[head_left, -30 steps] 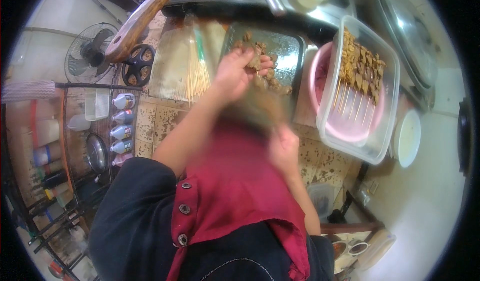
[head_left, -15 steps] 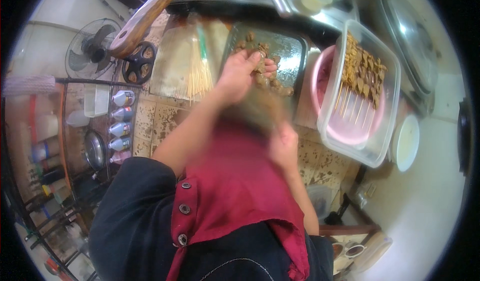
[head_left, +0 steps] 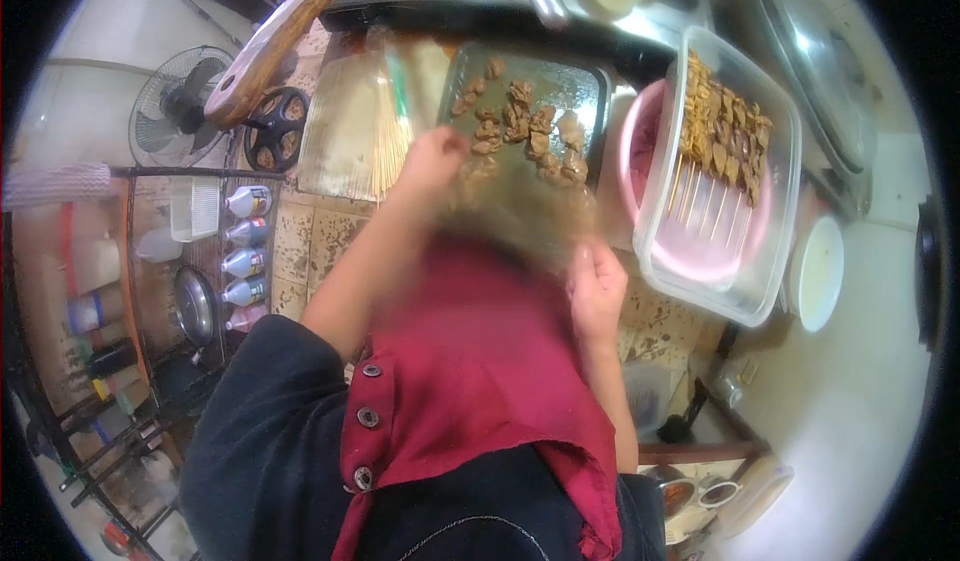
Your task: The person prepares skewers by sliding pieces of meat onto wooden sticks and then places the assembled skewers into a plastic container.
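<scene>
A dark rectangular tray [head_left: 545, 76] holds several brown pieces of meat [head_left: 517, 119], spread over its wet surface. At the tray's near left edge is my left hand [head_left: 437, 161], its fingers curled together; what they hold, if anything, does not show. My right hand [head_left: 597, 279] is nearer to me, beyond the tray's near right corner. Its fingers are pinched closed, and I cannot make out what is in them. The tray's near part, between my hands, is blurred. Left of the tray lies a bundle of thin wooden skewers [head_left: 389, 156] in a clear bag.
On the right, a clear plastic container [head_left: 712, 296] with skewered meat [head_left: 722, 131] rests over a pink basin [head_left: 632, 176]. A wooden handle [head_left: 280, 46] juts in at upper left. Bottles [head_left: 244, 261] line a left shelf; a fan [head_left: 185, 106] stands behind.
My left hand has drawn back left and nearer, off the meat pieces, and its fingers have closed. My right hand has shifted slightly right. The pieces in the tray are now uncovered.
</scene>
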### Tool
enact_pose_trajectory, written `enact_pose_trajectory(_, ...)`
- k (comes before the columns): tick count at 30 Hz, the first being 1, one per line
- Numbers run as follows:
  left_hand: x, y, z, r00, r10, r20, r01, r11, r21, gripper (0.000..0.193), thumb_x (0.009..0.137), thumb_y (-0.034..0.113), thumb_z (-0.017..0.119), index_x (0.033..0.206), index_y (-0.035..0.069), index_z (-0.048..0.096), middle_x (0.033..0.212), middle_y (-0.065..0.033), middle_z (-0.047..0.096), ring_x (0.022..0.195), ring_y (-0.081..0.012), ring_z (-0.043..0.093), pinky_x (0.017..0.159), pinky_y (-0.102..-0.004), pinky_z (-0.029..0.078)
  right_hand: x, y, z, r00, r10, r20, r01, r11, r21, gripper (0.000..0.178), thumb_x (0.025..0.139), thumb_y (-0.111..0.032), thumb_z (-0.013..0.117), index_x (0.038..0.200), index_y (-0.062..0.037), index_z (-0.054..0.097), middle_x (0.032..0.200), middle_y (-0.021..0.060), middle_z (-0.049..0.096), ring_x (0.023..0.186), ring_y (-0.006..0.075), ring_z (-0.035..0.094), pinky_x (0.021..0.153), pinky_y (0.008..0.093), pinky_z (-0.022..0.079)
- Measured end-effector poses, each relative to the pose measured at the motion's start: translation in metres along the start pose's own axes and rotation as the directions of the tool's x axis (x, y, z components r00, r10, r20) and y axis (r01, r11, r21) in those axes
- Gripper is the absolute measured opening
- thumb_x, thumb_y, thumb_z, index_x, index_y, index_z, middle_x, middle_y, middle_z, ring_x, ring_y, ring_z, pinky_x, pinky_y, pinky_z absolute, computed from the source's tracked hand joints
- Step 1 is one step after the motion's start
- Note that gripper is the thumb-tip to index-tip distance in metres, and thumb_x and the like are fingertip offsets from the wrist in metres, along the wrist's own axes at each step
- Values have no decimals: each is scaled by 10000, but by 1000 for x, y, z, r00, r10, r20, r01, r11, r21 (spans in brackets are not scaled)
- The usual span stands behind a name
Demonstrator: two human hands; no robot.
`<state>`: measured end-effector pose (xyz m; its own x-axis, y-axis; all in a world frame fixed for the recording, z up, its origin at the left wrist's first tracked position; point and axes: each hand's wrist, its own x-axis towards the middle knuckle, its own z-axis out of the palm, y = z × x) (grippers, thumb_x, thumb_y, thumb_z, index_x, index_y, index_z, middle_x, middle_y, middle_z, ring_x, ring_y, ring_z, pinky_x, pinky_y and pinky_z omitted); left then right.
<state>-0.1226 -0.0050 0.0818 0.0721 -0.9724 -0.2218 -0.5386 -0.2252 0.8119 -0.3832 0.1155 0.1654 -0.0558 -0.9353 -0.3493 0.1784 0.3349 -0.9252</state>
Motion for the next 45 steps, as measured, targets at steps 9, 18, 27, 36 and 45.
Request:
enact_pose_trajectory(9,-28,3,29,993,103,-51,-85,956,280,221,793,146,624,964,7,615,864,-173,621,835,-329,615,742,-389,486,-2,6,-5,998,55,10,-54,998,-9,216,965,-151,499,1056,17,601,611,-83,426,504,5,336,448,183,260)
enact_pose_trajectory(18,-4,4,37,971,238,-18,-218,916,336,217,845,197,539,965,16,551,1087,-195,567,1024,-379,527,884,-444,428,-3,0,-3,996,67,50,-65,997,-44,217,960,-153,510,1039,22,611,624,-77,449,513,10,358,459,180,274)
enact_pose_trajectory(27,2,27,9,976,-209,62,212,841,-497,217,805,109,697,966,46,565,843,-50,631,748,-114,600,600,-243,470,-9,4,-12,997,-42,57,55,967,-250,214,930,-130,539,990,52,637,745,-23,572,688,54,479,647,212,417)
enact_pose_trajectory(36,-1,29,-14,942,-96,321,333,362,-871,147,923,133,559,1039,44,571,963,-92,653,823,-167,630,672,-263,515,-12,-6,-1,983,-118,141,160,926,-343,207,916,-128,539,978,46,633,761,53,625,701,89,529,675,245,445)
enact_pose_trajectory(45,0,31,-8,937,-97,336,350,262,-899,147,939,148,529,1033,47,581,979,-89,646,861,-171,627,732,-280,540,-12,-10,4,974,-113,197,188,887,-422,205,911,-137,534,979,31,629,702,116,599,641,122,548,640,257,452)
